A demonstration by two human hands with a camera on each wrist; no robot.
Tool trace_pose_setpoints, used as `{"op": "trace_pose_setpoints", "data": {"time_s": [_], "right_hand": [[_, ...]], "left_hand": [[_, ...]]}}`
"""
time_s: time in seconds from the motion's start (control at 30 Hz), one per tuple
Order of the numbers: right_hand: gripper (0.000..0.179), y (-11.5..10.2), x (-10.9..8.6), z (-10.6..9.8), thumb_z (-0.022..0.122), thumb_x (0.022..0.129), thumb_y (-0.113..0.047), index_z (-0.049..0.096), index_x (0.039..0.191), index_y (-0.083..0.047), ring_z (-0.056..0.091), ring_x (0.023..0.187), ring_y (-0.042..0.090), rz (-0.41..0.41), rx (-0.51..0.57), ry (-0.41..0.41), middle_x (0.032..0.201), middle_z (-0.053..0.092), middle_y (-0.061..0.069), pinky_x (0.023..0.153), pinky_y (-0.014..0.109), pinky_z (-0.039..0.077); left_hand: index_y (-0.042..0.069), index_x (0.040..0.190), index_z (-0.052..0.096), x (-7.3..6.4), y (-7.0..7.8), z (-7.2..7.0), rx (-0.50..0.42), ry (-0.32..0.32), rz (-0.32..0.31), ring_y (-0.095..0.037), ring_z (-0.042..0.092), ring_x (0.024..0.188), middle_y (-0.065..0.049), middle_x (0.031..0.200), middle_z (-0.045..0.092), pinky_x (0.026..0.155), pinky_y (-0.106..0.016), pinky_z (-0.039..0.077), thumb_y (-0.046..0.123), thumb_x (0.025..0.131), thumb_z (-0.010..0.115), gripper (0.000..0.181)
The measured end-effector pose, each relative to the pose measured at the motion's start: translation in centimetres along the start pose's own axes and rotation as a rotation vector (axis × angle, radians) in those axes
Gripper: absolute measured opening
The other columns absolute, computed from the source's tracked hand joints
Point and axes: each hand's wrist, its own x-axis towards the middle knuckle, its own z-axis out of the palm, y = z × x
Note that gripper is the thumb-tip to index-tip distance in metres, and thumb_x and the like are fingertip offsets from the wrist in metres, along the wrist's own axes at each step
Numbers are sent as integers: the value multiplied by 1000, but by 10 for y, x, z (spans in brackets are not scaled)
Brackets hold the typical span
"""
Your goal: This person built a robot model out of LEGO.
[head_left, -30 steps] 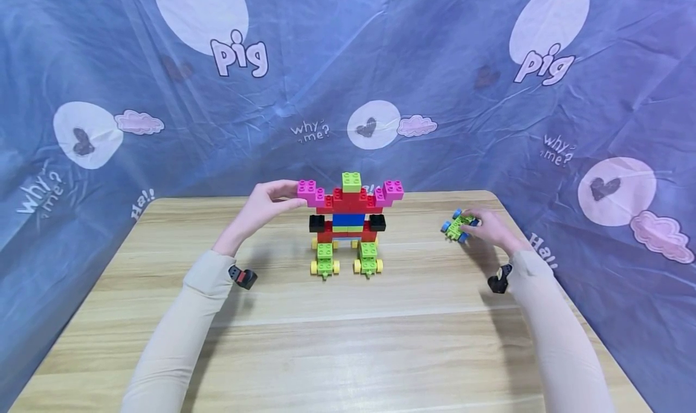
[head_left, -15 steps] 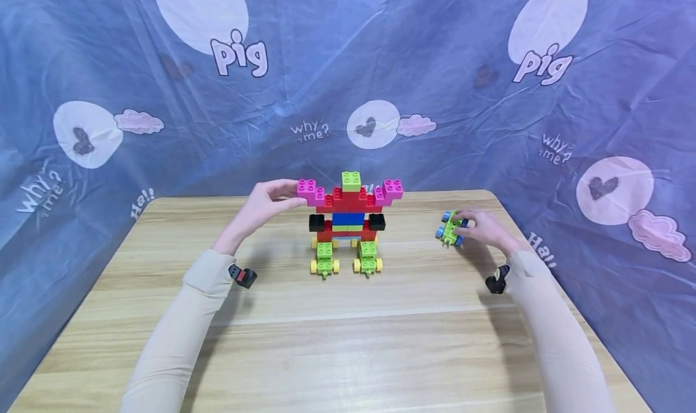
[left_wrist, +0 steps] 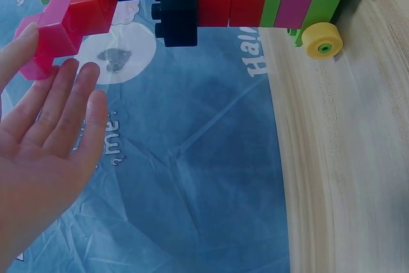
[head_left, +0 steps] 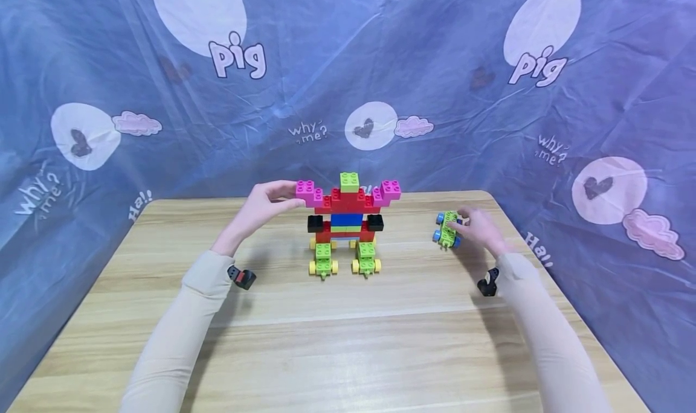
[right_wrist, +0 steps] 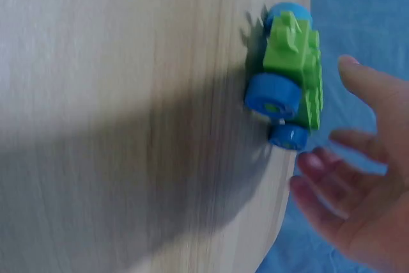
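Observation:
A toy robot of building bricks (head_left: pixel 347 204) stands upright on the table, with a red and blue body, black bricks at its sides and green wheeled feet. My left hand (head_left: pixel 266 204) pinches the pink brick (left_wrist: pixel 59 29) at the end of its left-hand arm, thumb above and fingertips below in the left wrist view. Over on the right, a green toy car (head_left: pixel 449 227) with blue wheels sits on the tabletop. Beside it is my right hand (head_left: pixel 478 229); the right wrist view shows its fingers (right_wrist: pixel 319 206) spread and apart from the car (right_wrist: pixel 294 62).
The wooden table (head_left: pixel 326 340) ends close behind the brick robot. A blue printed cloth (head_left: pixel 304 87) hangs along the back and both sides. Black cameras sit on both wrists, the right one (head_left: pixel 488 282) low over the tabletop.
The toy car has shifted slightly left and turned to stand straighter. My right hand has let go of it and drawn off to its right. The left hand keeps its hold.

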Motion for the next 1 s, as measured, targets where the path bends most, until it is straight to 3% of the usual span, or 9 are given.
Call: {"op": "trace_pose_setpoints", "data": {"time_s": [0.1,0.27,0.4,0.63,0.73,1.0], "right_hand": [[71,-5,1,4,65,93,-43,51,130,15,54,115,53,56,-51,-24,126,56,39,101,63,45],[76,-14,3,10,67,91,-47,50,131,16,51,113,49,104,-50,-56,125,53,39,98,61,46],[71,-17,5,11,69,90,-37,49,133,16,49,117,51,61,-50,-63,129,50,41,100,62,45],[59,-18,7,7,69,85,-14,50,134,13,57,113,53,-103,-36,-119,131,52,40,98,63,48],[59,-17,6,7,71,84,-13,51,133,13,56,115,54,-94,-5,-123,132,53,39,99,63,47],[50,-15,5,10,78,82,-22,60,113,13,64,100,44,-42,19,-78,111,65,33,92,56,52]], "left_hand": [[12,134,61,-1,0,0,-5,-1,-6,-25,67,113,-13,125,69,100,-43,56,36,88,74,53],[12,134,61,-1,-1,1,-3,2,-9,-25,66,113,-13,126,68,100,-44,55,36,88,74,53],[12,133,61,1,-2,2,-7,6,-7,-24,67,112,-13,125,69,100,-42,55,34,89,75,51],[12,133,61,0,0,1,-16,-4,0,-26,67,113,-13,125,69,100,-43,56,34,89,75,51],[13,133,61,0,0,1,-15,-3,2,-25,67,113,-13,125,69,100,-43,56,35,88,75,52],[12,132,62,0,-2,1,-6,11,7,-23,67,112,-13,125,69,99,-42,56,37,88,75,53]]}}
